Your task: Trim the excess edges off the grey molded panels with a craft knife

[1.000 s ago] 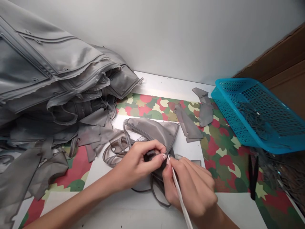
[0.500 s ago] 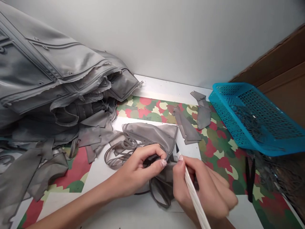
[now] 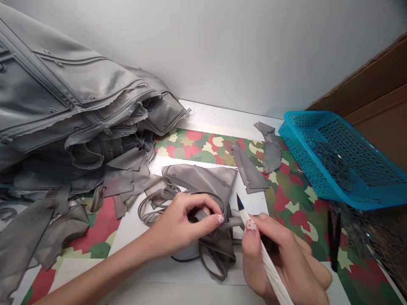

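Observation:
At the middle of the table lies a grey rubbery sheet (image 3: 206,180) with thin raised edges and looped strips. My left hand (image 3: 193,224) pinches an edge of it between thumb and index finger. My right hand (image 3: 280,254) is closed around a white-handled knife (image 3: 270,271), whose dark pointed blade tip points up and away, just right of the sheet. A narrow grey strip stretches from my left fingertips toward my right hand; its right end is hidden behind the fingers. Loops of grey strip (image 3: 219,264) hang below the left hand.
A large stack of grey moulded sheets (image 3: 95,89) fills the left, with loose grey scraps (image 3: 121,182) beneath. Two cut pieces (image 3: 249,169) lie beyond my hands. On the right stand a blue basket (image 3: 311,169) holding thin grey trimmings, and black tweezers (image 3: 334,241).
My right hand has moved right and slightly down with the knife, away from the sheet's edge. A grey strip now shows stretched between the hands. My left hand has barely moved.

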### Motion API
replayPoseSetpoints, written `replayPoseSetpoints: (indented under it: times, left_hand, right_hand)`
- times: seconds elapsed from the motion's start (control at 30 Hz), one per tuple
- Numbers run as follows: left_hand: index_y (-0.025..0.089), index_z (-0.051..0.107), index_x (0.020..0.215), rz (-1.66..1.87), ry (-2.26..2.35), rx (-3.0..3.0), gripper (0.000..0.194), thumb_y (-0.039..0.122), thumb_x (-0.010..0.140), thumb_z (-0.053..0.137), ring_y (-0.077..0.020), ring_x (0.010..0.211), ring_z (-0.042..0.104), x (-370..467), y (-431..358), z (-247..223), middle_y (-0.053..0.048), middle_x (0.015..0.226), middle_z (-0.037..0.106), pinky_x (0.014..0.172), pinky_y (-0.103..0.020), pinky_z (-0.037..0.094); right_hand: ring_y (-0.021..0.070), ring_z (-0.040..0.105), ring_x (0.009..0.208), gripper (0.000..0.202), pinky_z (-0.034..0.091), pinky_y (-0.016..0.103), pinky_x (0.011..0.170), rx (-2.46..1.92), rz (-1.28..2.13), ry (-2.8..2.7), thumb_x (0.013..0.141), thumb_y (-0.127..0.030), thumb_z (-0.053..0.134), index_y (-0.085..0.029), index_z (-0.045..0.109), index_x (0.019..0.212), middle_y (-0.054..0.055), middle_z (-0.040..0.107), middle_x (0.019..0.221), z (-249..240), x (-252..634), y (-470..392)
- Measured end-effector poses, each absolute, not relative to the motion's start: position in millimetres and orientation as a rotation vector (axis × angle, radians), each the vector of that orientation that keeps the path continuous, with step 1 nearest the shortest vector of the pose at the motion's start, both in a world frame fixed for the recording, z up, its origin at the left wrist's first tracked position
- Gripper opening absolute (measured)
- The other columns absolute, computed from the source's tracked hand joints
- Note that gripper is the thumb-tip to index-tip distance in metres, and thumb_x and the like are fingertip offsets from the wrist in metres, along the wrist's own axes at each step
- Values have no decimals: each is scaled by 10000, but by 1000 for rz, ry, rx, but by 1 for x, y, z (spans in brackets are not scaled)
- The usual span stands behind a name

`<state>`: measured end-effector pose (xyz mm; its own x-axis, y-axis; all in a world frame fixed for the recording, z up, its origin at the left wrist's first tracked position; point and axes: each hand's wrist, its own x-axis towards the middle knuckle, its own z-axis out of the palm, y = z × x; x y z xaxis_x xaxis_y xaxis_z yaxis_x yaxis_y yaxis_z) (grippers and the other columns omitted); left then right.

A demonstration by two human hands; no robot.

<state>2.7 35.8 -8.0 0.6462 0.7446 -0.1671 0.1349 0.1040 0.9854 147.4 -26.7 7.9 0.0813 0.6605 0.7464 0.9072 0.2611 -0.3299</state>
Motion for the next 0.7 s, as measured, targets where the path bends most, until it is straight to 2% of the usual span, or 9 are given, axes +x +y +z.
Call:
replayPoseSetpoints:
  times: [0.13, 0.47, 0.6, 0.7]
  left_hand:
    - [145, 627, 747, 533, 774, 1531, 145, 213, 821, 522, -77, 594, 460, 4, 36, -6, 25, 640, 565, 569, -173, 346]
    - [161, 546, 731, 569, 804, 1374, 183, 271, 856, 469, -76, 582, 366, 2, 38, -7, 42, 630, 449, 531, -182, 303]
    - [162, 517, 740, 568, 806, 1332, 188, 285, 865, 449, -81, 582, 332, 2, 37, -6, 44, 627, 403, 518, -190, 276]
    - [164, 497, 743, 572, 810, 1269, 190, 298, 866, 443, -83, 577, 318, 4, 36, -5, 44, 628, 387, 512, -195, 263]
  right_hand:
    - [108, 555, 480, 125, 423, 252, 507, -1389, -351, -1661, 742, -39, 545, -157, 582, 764, -10, 597, 540, 8, 147, -26]
    - [99, 558, 540, 105, 447, 219, 534, -1376, -396, -1650, 746, -40, 564, -130, 605, 709, -6, 584, 558, 6, 147, -29]
    - [85, 534, 493, 115, 466, 201, 518, -1331, -246, -1617, 735, -34, 556, -134, 586, 688, -27, 531, 504, 9, 142, -30]
    - [108, 532, 472, 131, 446, 220, 468, -1383, -41, -1527, 730, -61, 541, -176, 569, 673, -44, 467, 442, 9, 138, -34]
